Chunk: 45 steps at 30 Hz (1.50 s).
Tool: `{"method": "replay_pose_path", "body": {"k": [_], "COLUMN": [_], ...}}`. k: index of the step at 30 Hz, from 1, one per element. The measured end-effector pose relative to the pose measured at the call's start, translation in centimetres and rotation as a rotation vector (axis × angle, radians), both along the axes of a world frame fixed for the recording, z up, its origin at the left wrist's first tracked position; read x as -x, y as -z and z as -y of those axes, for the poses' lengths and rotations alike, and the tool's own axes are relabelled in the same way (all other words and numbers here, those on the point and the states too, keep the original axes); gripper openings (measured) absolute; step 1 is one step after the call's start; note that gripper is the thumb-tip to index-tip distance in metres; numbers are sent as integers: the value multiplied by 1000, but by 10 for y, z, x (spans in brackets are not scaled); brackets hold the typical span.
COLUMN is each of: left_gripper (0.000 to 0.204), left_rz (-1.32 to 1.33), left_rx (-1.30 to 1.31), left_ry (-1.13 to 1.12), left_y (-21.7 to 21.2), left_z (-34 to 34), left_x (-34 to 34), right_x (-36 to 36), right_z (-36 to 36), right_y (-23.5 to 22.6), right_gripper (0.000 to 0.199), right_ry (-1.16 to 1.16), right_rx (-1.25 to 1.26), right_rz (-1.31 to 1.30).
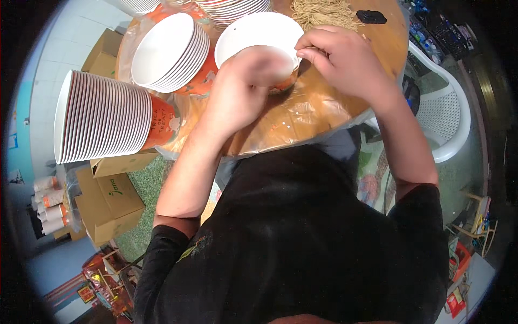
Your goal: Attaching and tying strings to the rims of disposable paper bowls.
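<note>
A white-lined paper bucket (259, 35) with an orange outside sits on the table in front of me, its mouth facing up toward me. Round its near side my left hand (251, 81) is closed, though its fingertips are blurred. At the bucket's right rim my right hand (342, 59) pinches thumb and forefinger together; what lies between them is too small to make out. Just beyond that hand is a pile of tan cords (324, 13), with a small black object (371, 17) to its right.
Nested stacks of paper buckets stand at the left (105, 119), farther back (167, 54) and at the far edge (232, 8). Plastic sheeting covers the round wooden table (313, 116). Cardboard boxes (110, 202) are on the floor at left, a white plastic chair (445, 113) at right.
</note>
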<state>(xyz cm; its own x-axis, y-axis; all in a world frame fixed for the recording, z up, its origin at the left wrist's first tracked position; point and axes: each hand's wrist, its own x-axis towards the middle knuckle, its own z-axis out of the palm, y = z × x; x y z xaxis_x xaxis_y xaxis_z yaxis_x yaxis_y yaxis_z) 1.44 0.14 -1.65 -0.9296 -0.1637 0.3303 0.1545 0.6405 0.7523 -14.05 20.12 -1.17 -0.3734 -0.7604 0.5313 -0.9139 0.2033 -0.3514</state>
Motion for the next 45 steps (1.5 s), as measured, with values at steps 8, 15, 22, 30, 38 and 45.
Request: {"method": "replay_pose_path", "body": {"k": [8,15,22,30,38,45], "left_gripper": [18,25,26,32,13,13], "left_rz": [11,-196,-77,532,353,222], "left_rx": [-52,77,423,234,-83,-62], "left_ry": [75,79,-71,218,137,107], "left_y": [-1,-4,-31,-37,-25,-13], "left_z": [5,27,18,6,-6,-2], "left_x": [1,-3,-8,28,22,16], "right_x": [-7,-10,-13,-18,-22,-27], "right_z": [-1,-2,-3,-6,-10,-12], "right_y": [15,16,20,24,33,45], "right_gripper": [17,18,16,13,11,13], "right_ry": [18,16,-10,-28,12,78], "right_rx": [7,24,77,105,143,325], "right_rz": [142,205,274,260,412,495]}}
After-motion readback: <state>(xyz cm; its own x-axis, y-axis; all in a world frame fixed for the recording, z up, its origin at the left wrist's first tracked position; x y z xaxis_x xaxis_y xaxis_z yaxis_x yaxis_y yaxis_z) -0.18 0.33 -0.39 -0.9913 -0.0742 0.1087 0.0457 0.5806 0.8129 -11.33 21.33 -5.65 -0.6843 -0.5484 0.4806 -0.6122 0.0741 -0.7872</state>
